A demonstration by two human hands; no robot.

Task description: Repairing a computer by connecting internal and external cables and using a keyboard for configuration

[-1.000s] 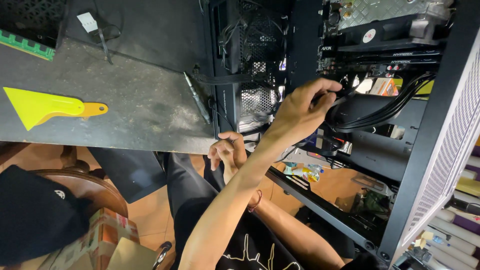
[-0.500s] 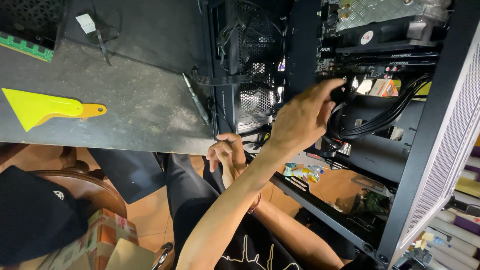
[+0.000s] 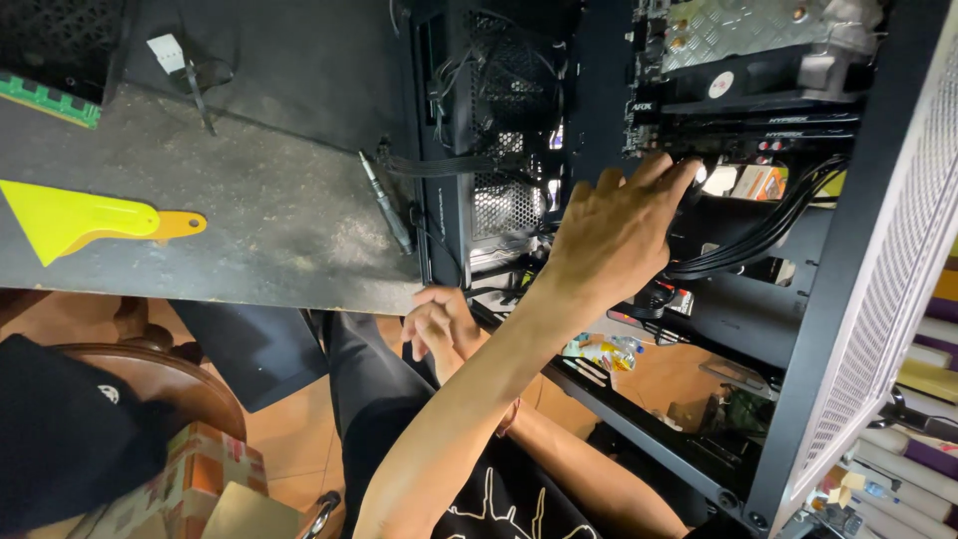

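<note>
Inside the open computer case (image 3: pixel 878 299), left hand (image 3: pixel 614 235) reaches in, fingers spread and loose, tips touching the black cable bundle (image 3: pixel 758 240) below the graphics card (image 3: pixel 758 85). Right hand (image 3: pixel 439 324) curls at the case's lower edge; grip state unclear. Screwdriver (image 3: pixel 387 205) and yellow scraper (image 3: pixel 80 217) lie on the desk (image 3: pixel 269 240).

Both forearms are bare, without sleeves. A thin red string bracelet (image 3: pixel 511 417) circles one wrist. The person wears a black T-shirt (image 3: pixel 499 504) with a white line drawing, below the bracelet, and black trousers (image 3: pixel 364 399).
</note>
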